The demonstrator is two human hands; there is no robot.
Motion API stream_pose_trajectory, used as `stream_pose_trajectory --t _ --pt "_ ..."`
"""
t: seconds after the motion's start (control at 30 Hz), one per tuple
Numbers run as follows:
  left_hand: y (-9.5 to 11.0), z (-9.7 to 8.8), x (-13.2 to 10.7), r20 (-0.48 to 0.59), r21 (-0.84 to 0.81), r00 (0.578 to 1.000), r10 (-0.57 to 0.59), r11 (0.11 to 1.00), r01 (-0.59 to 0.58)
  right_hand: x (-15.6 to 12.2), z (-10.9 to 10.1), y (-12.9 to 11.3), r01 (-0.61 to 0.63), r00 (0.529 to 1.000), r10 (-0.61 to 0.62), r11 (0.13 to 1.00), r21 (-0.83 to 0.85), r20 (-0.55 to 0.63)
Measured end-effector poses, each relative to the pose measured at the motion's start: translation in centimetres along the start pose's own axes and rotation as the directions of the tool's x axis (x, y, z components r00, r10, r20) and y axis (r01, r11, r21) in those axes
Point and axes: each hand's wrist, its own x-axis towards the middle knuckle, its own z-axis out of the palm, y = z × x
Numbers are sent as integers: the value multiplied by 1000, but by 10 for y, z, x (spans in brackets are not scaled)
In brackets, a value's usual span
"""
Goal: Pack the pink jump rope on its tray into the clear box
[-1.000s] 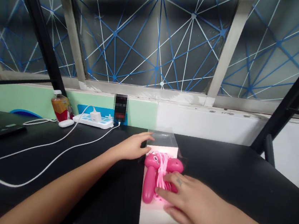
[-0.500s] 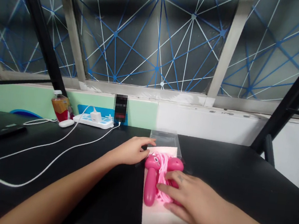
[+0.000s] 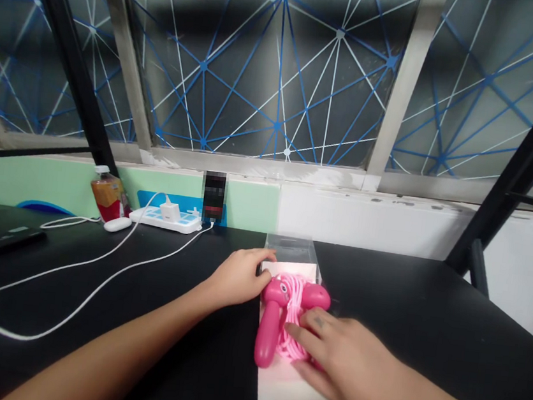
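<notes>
A pink skipping rope (image 3: 292,318), with two handles and a bundled cord, lies on a pale card (image 3: 290,268). One handle, with an eye on its rounded head, shows on the left; my right hand partly covers the other. My right hand (image 3: 333,352) curls its fingers over the cord and right handle. At the card's far end is a clear plastic box (image 3: 292,249). My left hand (image 3: 241,277) grips the box's left edge, index finger over it and thumb beside the left handle's head. Its other fingers are hidden.
On the black table (image 3: 410,293), a white cable (image 3: 95,264) loops at left. Behind it stand a power strip (image 3: 172,220), a pouch drink (image 3: 109,195), a white case (image 3: 118,224) and a blurred phone (image 3: 213,197). A dark flat device (image 3: 11,241) lies far left.
The rope and its left handle have shifted slightly right and tilted on the card. My left thumb has come closer to the handle's head. Less of the purple patterned strip shows near the bottom edge.
</notes>
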Motion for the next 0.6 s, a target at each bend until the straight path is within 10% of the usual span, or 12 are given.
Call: stream_pose_trajectory --t 0.6 --pt "7 1 -5 51 -8 994 101 995 -100 5 -3 -1 54 998 -60 985 -163 -34"
